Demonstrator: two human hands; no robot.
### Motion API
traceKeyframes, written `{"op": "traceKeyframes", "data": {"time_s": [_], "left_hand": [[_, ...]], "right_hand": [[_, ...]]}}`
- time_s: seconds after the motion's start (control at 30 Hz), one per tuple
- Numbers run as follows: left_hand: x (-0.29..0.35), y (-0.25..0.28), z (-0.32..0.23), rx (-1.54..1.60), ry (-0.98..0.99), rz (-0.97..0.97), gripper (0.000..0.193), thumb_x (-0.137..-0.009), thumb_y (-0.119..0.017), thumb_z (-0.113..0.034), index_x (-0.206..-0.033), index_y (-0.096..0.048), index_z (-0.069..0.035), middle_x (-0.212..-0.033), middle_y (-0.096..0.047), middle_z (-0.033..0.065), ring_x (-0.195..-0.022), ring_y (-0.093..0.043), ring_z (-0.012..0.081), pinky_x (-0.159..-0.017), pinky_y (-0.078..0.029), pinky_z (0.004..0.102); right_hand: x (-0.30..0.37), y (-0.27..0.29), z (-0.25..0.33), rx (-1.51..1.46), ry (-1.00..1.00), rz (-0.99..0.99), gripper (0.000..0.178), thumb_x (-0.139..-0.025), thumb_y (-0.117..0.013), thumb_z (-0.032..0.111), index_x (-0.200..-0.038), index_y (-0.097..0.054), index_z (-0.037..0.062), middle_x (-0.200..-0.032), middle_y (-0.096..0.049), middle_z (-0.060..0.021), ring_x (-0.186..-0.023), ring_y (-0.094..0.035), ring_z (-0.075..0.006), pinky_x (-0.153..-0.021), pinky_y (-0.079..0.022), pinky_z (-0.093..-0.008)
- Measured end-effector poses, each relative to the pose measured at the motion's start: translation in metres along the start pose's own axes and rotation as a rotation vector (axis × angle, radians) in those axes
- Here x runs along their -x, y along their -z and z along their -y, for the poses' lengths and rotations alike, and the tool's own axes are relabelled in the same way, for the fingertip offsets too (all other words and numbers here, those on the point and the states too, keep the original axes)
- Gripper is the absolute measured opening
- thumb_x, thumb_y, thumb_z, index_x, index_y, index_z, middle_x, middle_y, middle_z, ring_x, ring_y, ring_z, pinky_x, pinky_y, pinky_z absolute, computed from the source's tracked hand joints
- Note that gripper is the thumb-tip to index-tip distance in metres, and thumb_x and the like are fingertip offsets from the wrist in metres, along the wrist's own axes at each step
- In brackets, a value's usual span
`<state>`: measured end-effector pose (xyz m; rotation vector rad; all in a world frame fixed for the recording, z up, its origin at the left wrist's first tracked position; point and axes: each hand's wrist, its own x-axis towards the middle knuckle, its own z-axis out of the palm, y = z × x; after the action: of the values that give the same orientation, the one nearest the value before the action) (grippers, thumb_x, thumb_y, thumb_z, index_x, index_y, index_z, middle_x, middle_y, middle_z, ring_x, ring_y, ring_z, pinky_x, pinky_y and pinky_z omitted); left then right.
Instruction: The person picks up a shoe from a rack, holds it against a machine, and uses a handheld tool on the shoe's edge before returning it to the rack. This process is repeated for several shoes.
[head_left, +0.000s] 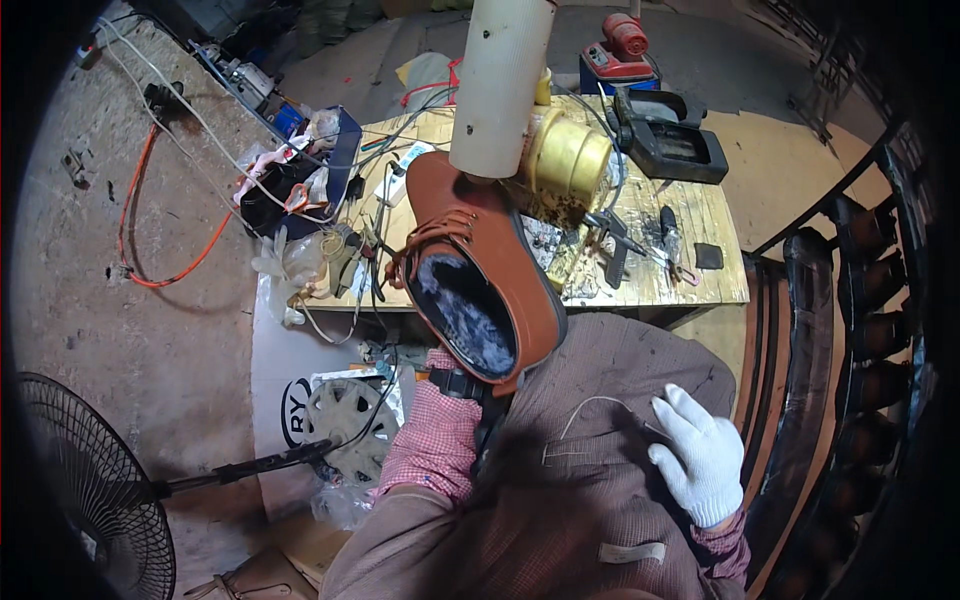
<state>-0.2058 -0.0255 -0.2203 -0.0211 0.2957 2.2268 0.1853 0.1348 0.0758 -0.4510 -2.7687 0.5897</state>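
Observation:
A brown leather lace-up boot [540,315] is tilted with its toe away from me and its fluffy-lined opening facing me. It is raised at the table's near edge, under a white tube [497,90]. My left forearm, in a red checked sleeve with a black band at the wrist, reaches up behind the boot and supports it; the boot hides my left hand and its fingers. My right hand [695,455], in a white knit glove, hovers or rests over my brown apron [620,380], fingers apart. Close to its fingertips a thin pale string [590,402] curves across the apron.
Beside the tube is a yellow cylindrical part [570,155]. The wooden table [720,270] carries a black open case [675,150], a glue-gun-like tool [617,245] and cables. A dark bin [345,150] stands left, a fan [90,490] lower left, a rack [870,330] right.

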Motion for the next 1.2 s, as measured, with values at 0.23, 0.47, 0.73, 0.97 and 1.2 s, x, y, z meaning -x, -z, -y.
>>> {"op": "traceKeyframes", "data": {"time_s": [0.23,0.47,0.73,0.97,1.2], "left_hand": [[0.008,-0.041,-0.013,-0.097,-0.054,-0.029,0.077,-0.11,-0.048,-0.067,-0.165,-0.046,-0.013,-0.16,-0.056,0.0125,-0.142,-0.058,0.0343,-0.122,-0.046,0.0526],[0.095,-0.145,0.017,-0.19,-0.043,0.067,0.082,-0.109,-0.047,-0.07,-0.165,-0.045,-0.01,-0.164,-0.052,0.0142,-0.146,-0.054,0.0342,-0.125,-0.043,0.0508],[0.073,-0.207,0.029,-0.542,-0.17,-0.258,0.083,-0.11,-0.047,-0.07,-0.167,-0.04,-0.01,-0.162,-0.053,0.0115,-0.144,-0.057,0.0299,-0.122,-0.048,0.0465],[0.035,-0.199,0.017,-0.724,-0.291,-0.417,0.081,-0.111,-0.062,-0.051,-0.173,-0.029,-0.011,-0.161,-0.052,0.011,-0.14,-0.056,0.0237,-0.117,-0.048,0.0424],[0.013,-0.255,-0.001,-0.906,-0.698,-0.507,0.113,-0.104,-0.073,-0.049,-0.177,0.006,-0.011,-0.172,-0.036,0.018,-0.151,-0.044,0.0298,-0.123,-0.04,0.0449]], "right_hand": [[0.027,-0.016,-0.011,0.0,-0.151,0.036,0.052,-0.089,-0.081,0.027,-0.136,-0.075,0.0068,-0.141,-0.071,-0.02,-0.096,-0.074,-0.0367,-0.085,-0.056,-0.0436],[0.011,-0.023,-0.013,-0.041,-0.079,0.059,0.051,-0.09,-0.079,0.026,-0.136,-0.074,0.0046,-0.14,-0.071,-0.0223,-0.096,-0.073,-0.0385,-0.085,-0.057,-0.0445],[0.015,-0.031,-0.014,-0.038,-0.118,0.169,0.053,-0.087,-0.081,0.025,-0.135,-0.073,0.0054,-0.142,-0.071,-0.0205,-0.104,-0.073,-0.0404,-0.09,-0.056,-0.0461],[0.024,-0.033,-0.023,0.0,-0.149,0.139,0.051,-0.087,-0.081,0.025,-0.134,-0.073,0.0051,-0.139,-0.071,-0.0205,-0.101,-0.073,-0.0404,-0.088,-0.057,-0.0469],[0.028,-0.042,-0.043,0.031,-0.126,0.144,0.051,-0.087,-0.081,0.024,-0.134,-0.072,0.0066,-0.138,-0.071,-0.0199,-0.095,-0.073,-0.0394,-0.084,-0.057,-0.0474]]}}
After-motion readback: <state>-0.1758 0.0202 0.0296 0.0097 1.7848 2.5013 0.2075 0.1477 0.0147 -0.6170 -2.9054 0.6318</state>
